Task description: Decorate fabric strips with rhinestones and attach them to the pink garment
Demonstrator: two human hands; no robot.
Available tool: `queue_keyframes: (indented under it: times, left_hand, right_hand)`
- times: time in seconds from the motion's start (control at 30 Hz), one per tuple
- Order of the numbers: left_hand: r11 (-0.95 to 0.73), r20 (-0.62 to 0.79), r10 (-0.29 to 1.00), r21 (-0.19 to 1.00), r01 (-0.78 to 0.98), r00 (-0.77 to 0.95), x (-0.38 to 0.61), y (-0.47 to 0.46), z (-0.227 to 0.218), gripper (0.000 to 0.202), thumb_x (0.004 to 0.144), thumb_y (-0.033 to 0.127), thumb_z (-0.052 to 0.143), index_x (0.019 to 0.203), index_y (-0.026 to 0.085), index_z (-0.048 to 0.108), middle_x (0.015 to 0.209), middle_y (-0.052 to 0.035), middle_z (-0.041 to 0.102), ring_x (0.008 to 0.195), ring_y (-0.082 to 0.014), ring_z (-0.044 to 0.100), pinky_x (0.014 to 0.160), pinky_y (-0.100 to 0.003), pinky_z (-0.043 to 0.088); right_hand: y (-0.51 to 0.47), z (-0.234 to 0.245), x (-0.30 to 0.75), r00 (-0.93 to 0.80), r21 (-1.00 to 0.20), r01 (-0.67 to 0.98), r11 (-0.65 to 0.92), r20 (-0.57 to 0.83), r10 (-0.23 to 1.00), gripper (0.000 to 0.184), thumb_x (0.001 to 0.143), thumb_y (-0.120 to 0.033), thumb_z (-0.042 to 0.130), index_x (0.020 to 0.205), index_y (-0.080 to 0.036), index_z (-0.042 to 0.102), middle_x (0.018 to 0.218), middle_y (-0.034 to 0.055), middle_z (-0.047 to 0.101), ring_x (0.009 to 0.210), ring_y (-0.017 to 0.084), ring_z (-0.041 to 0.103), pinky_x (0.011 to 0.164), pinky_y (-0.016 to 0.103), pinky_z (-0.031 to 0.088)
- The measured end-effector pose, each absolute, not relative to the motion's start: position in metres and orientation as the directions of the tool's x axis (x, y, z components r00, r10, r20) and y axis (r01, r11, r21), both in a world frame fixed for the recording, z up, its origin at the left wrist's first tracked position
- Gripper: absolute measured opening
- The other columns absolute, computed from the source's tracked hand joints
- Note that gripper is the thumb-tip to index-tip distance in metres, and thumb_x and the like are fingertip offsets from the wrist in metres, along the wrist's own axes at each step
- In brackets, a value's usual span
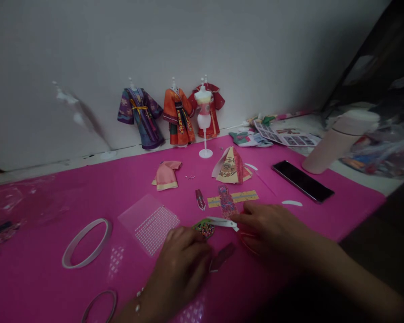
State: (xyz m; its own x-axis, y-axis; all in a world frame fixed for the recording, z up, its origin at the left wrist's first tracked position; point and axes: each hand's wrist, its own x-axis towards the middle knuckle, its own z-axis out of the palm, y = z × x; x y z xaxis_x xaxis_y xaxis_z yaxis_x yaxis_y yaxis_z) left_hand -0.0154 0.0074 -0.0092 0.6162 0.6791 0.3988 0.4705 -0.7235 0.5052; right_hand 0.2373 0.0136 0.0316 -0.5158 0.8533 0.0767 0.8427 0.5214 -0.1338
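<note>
My left hand (186,256) rests low over the table with its fingers curled in. Its fingertips are at the edge of a small round green-rimmed piece covered in coloured dots (206,229); whether they grip it or something else is hidden. My right hand (267,226) is closed round the red handles of a pair of scissors (222,222), whose pale blades point left towards the round piece. A dark red strip (222,256) lies between my hands. Just beyond them are a patterned panel (226,202), a yellow band (247,196) and a small dark red pointed piece (199,199).
On the pink table (128,184) lie a sheet of gems (157,229), a tape roll (86,243), a pink top (166,176), a doll skirt (231,166) and a phone (303,181). A bottle (338,142) stands right. Dressed mannequins (139,117) and a bare stand (205,134) line the back.
</note>
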Motion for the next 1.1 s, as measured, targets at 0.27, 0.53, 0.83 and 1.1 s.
queue_keyframes:
  times: [0.27, 0.53, 0.83, 1.1]
  left_hand:
    - [-0.839, 0.314, 0.484, 0.431, 0.331, 0.817, -0.011, 0.004, -0.008, 0.035, 0.092, 0.007, 0.053, 0.122, 0.023, 0.057, 0.117, 0.0005, 0.070, 0.105, -0.0208, 0.056, 0.096, -0.041, 0.039]
    - [-0.844, 0.227, 0.470, 0.401, 0.357, 0.853, -0.011, 0.005, -0.009, 0.038, 0.092, 0.009, 0.051, 0.128, 0.023, 0.055, 0.121, 0.0003, 0.069, 0.109, -0.0215, 0.055, 0.099, -0.044, 0.040]
    - [-0.835, 0.216, 0.475, 0.418, 0.359, 0.853, -0.015, 0.005, -0.009, 0.040, 0.091, 0.009, 0.052, 0.127, 0.025, 0.054, 0.124, -0.0027, 0.069, 0.116, -0.0246, 0.055, 0.099, -0.047, 0.041]
    - [-0.842, 0.318, 0.484, 0.423, 0.335, 0.816, -0.013, 0.008, -0.004, 0.035, 0.086, 0.003, 0.057, 0.113, 0.025, 0.057, 0.111, 0.0004, 0.073, 0.107, -0.0207, 0.058, 0.096, -0.041, 0.042]
  right_hand:
    - [-0.006, 0.027, 0.256, -0.402, -0.645, 0.683, 0.344, 0.062, 0.914, 0.024, 0.092, -0.026, 0.055, 0.113, -0.024, 0.067, 0.087, 0.0020, 0.070, 0.072, 0.018, 0.062, 0.064, 0.029, 0.046]
    - [-0.019, 0.030, 0.256, -0.528, -0.869, 0.335, 0.364, 0.147, 0.836, 0.018, 0.096, -0.034, 0.051, 0.100, -0.022, 0.065, 0.101, 0.0062, 0.065, 0.092, 0.021, 0.061, 0.083, 0.035, 0.051]
    - [-0.022, 0.012, 0.254, -0.600, -0.717, 0.587, 0.377, -0.073, 0.796, 0.020, 0.088, -0.023, 0.054, 0.107, -0.019, 0.059, 0.105, 0.0085, 0.061, 0.094, 0.023, 0.056, 0.084, 0.038, 0.048]
    - [-0.018, 0.009, 0.256, -0.597, -0.650, 0.627, 0.430, -0.047, 0.801, 0.015, 0.088, -0.025, 0.057, 0.102, -0.021, 0.061, 0.097, 0.0040, 0.062, 0.086, 0.020, 0.057, 0.078, 0.032, 0.048]
